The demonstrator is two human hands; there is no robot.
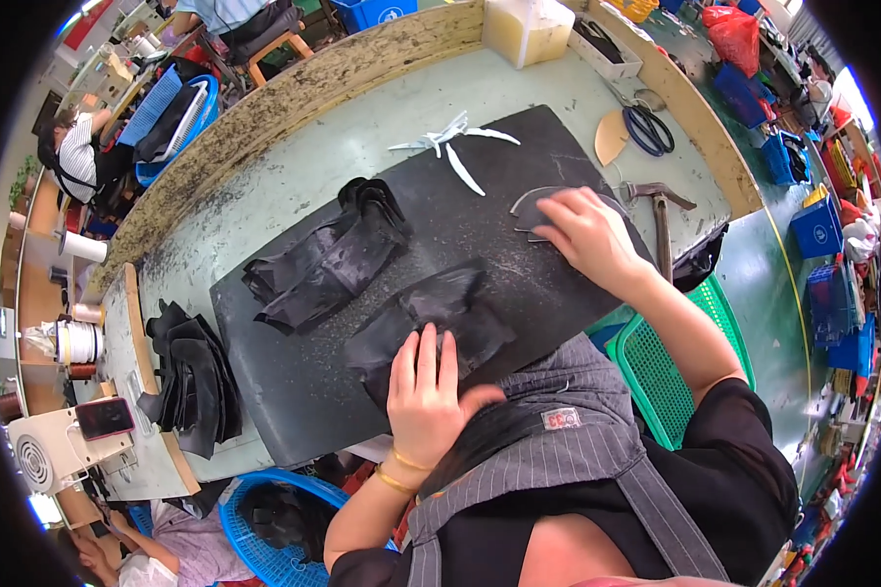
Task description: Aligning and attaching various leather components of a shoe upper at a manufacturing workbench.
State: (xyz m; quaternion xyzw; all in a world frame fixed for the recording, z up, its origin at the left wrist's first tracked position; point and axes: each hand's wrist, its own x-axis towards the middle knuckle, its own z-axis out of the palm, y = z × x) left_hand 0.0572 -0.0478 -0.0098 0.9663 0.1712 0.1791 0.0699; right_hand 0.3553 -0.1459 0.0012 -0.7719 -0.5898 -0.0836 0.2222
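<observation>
My left hand (429, 391) lies with its fingers stretched out on a crumpled black leather-like piece (440, 303), near the front edge of a black work mat (294, 416). Its thumb stands apart. At the right end of the mat my right hand (592, 240) has its fingers bent and closed on dark grey curved pieces (531, 210) with pale edges; the palm hides part of them. A stack of folded black pieces (328, 254) sits left of centre on the mat. Beyond it lie thin white strips (455, 142).
Scissors (648, 130), a hammer (662, 215) and a glue-like yellowish container (527, 34) stand on the bench. More black pieces (191, 377) lie at left. A green basket (690, 347) and blue basket (240, 504) flank me. A raised wooden rim (294, 93) borders the bench.
</observation>
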